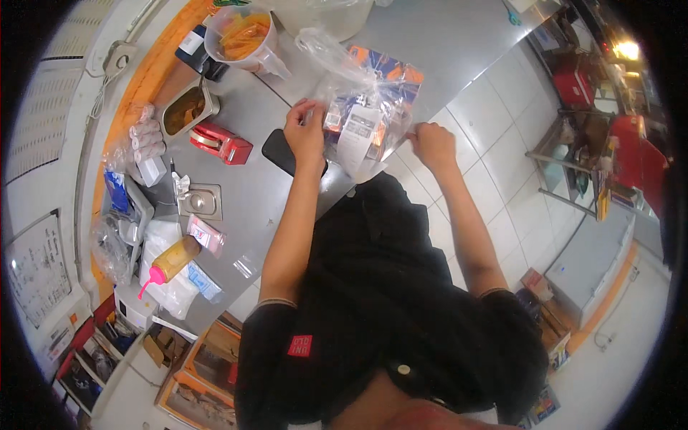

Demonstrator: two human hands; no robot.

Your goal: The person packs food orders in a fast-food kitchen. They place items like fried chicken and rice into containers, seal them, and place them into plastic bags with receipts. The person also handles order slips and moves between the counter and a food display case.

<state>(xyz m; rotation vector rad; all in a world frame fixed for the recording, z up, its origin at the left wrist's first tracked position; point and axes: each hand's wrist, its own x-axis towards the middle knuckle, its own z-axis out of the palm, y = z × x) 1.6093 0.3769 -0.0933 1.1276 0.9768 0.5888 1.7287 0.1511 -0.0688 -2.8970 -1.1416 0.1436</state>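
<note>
A knotted clear plastic bag (395,115) sits at the front edge of the steel counter. Inside it are blue-and-orange printed packages (333,119). A white printed receipt (357,137) lies against its near face. My left hand (305,131) pinches the bag's left side with bent fingers. On the opposite side, my right hand (434,144) has its fingers curled, thumb and forefinger at the bag's right edge. Beneath my left wrist, a black smartphone (278,150) lies on the counter.
Left on the steel counter (244,196) are a red tape dispenser (223,142), a metal food pan (188,110) and a sauce bottle (174,258). A plastic jug (242,40) with orange contents stands behind. Tiled floor (484,156) lies to the right.
</note>
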